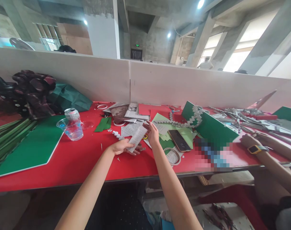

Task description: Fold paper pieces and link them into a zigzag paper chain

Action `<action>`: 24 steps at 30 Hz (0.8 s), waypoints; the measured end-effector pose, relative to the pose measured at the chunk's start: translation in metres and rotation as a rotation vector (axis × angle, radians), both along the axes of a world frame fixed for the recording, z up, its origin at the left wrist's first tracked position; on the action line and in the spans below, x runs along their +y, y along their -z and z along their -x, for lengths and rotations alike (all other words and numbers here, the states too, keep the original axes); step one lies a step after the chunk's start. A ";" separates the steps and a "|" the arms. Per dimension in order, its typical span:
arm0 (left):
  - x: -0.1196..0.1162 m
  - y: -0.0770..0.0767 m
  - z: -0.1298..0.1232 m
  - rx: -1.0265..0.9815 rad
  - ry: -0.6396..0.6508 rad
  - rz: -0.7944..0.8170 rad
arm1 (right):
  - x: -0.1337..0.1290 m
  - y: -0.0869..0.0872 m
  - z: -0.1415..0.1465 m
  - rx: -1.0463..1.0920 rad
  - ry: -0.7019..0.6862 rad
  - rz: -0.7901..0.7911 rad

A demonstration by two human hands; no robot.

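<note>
Between both of my hands is a strip of printed paper (137, 138), tilted above the red table. My left hand (122, 147) grips its lower end, thumb on top and fingers underneath. At the upper right end, my right hand (152, 132) has its fingers closed on the paper's edge. Just behind my left hand lies a short folded-paper chain (118, 135). A yellow-handled tool (145, 136), mostly hidden, shows beside my right hand. More printed sheets (128, 129) lie flat behind the strip.
A phone (179, 140) and a white ring (172, 156) lie right of my hands. A longer paper chain (184, 122) drapes by a green board (210, 127). A can (72, 114) stands with a plastic cup (74, 131) at left. A co-worker's hands (252, 140) are far right.
</note>
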State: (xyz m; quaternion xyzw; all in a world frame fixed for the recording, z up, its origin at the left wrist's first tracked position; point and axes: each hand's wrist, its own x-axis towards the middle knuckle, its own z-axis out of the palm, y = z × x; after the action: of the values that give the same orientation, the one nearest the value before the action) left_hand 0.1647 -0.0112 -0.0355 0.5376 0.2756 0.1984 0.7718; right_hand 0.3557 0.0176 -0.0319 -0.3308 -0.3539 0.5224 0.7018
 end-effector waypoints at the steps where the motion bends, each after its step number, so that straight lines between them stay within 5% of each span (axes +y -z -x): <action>1: 0.001 0.001 0.000 -0.022 -0.041 -0.010 | -0.001 0.000 0.001 -0.003 -0.064 0.000; 6: 0.006 0.003 -0.001 -0.055 -0.185 -0.035 | -0.016 0.003 0.021 -0.265 -0.424 0.076; 24: 0.005 0.002 -0.006 -0.096 -0.238 0.002 | -0.027 0.002 0.029 -0.476 -0.517 0.110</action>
State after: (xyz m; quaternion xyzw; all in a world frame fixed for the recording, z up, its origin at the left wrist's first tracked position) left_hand 0.1708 -0.0065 -0.0372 0.4904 0.3004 0.3137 0.7556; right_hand 0.3264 -0.0096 -0.0337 -0.3799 -0.5509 0.6092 0.4255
